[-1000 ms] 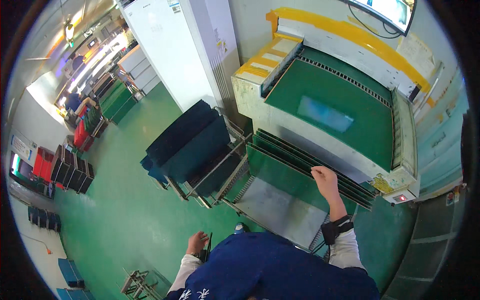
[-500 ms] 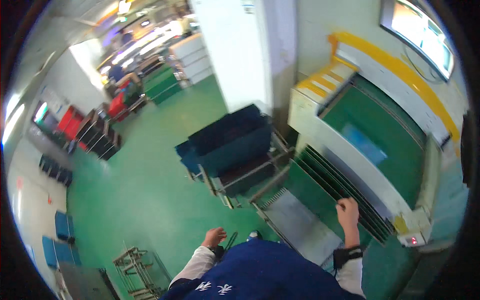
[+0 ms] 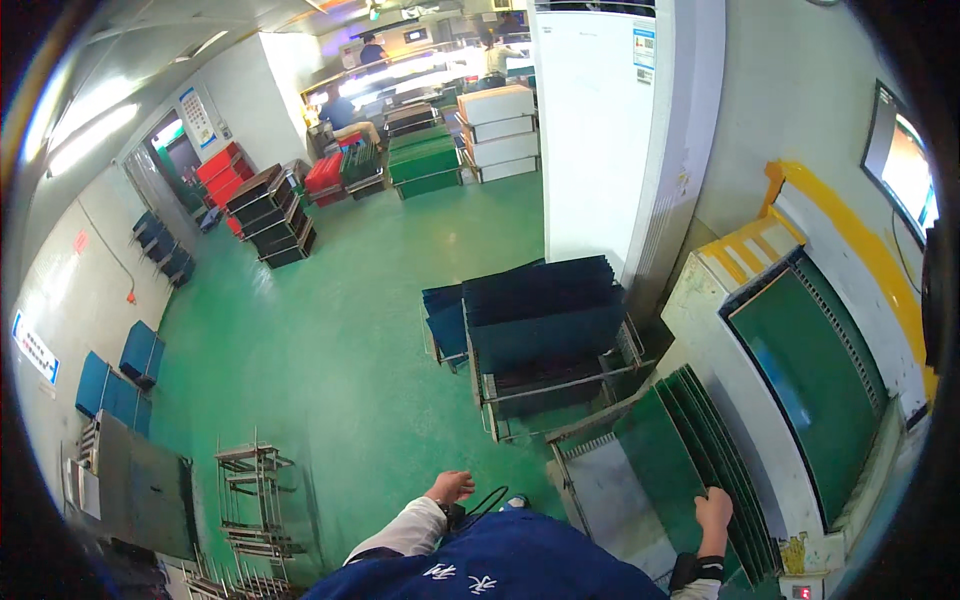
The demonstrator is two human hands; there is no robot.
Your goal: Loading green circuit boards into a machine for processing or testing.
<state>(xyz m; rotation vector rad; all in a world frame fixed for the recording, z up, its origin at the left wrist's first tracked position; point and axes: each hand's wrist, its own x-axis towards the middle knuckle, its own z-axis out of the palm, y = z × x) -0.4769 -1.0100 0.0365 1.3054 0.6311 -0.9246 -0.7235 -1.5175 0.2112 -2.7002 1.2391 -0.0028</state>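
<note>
Right grip (image 3: 714, 508) curled at the upper edge of the nearest green board (image 3: 655, 430) in the metal rack (image 3: 562, 490), firmness of pinch indeterminable; left grip (image 3: 453, 487) loosely curled, contents unclear; white machine (image 3: 745, 375) beyond the boards.

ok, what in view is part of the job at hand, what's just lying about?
Likely in the job:
green panels, right hand at their edge
rack holding them
white-sided machine, perhaps

Apparently just about:
dark blue panels
metal stand
white cabinet
wall screen
</note>
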